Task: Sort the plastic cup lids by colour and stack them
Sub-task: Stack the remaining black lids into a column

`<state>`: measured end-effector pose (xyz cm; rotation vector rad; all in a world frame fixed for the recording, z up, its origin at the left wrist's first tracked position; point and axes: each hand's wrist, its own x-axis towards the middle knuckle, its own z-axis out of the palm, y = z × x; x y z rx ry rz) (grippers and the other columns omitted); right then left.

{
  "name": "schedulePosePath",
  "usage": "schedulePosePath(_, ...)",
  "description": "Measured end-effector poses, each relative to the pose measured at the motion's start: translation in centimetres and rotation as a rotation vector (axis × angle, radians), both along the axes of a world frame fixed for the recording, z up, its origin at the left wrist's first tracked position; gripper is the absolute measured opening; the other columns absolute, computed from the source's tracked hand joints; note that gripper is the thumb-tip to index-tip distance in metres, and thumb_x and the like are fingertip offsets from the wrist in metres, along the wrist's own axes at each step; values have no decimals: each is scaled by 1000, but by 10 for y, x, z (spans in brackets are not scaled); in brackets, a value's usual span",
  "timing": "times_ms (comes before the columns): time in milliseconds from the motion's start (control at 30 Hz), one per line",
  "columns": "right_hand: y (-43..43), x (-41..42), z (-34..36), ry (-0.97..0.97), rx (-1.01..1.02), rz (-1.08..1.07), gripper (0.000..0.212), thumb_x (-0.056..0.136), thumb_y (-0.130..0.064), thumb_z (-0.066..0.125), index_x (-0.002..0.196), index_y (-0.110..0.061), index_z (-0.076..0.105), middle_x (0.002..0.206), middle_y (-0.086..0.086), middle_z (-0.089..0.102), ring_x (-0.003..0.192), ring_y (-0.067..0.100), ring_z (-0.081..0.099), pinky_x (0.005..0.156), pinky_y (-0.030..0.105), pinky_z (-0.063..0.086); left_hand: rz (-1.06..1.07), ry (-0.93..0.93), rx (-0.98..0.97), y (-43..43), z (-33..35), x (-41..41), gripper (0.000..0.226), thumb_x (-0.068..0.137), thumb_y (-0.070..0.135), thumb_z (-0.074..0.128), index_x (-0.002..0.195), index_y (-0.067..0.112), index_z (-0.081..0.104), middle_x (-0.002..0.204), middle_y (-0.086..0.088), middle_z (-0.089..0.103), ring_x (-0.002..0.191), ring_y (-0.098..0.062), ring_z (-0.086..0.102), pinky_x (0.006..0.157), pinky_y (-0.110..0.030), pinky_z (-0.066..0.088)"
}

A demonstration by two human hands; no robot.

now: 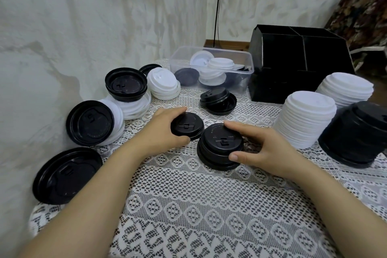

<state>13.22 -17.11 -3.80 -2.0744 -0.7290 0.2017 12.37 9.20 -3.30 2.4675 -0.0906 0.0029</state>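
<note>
My left hand (161, 130) grips a single black lid (187, 125) by its rim, just left of a short stack of black lids (219, 146) on the lace cloth. My right hand (259, 148) holds that stack from the right, thumb at the front and fingers over the far rim. Two tall stacks of white lids (305, 119) (345, 88) and a tall stack of black lids (356, 134) stand at the right. Loose black lids (90, 122) (67, 175) and white lids (164, 82) lie jumbled at the left by the wall.
A clear plastic tub (211, 69) at the back holds mixed white and black lids. A black divided organiser box (299, 63) stands right of it. Two more black lids (217, 98) lie in front of the tub. The wall (41, 58) closes the left side.
</note>
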Motion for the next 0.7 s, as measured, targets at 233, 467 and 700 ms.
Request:
schedulePosePath(233,0,4,-8,-110,-12,-10,71,56,-81,68,120,-57,51,130,-33,51,125,-10,46,109,16,35,-23,-46,39,1,-4,3,89,74,34,80,148,28,32,147,5,38,136,-13,31,115,-34,26)
schedulePosePath(467,0,2,-6,-66,35,-13,66,68,-74,67,127,-57,43,132,-35,46,120,-14,47,99,11,37,86,-224,-181,-2,3,-1,85,70,34,85,143,29,41,134,12,49,122,-4,46,106,-26,35)
schedulePosePath(700,0,1,-2,-95,192,-119,42,91,-41,56,132,-44,47,132,-17,54,121,-3,51,102,24,43,-154,-376,-310,-31,13,-26,69,66,57,66,129,38,45,133,22,45,128,4,42,110,-20,33)
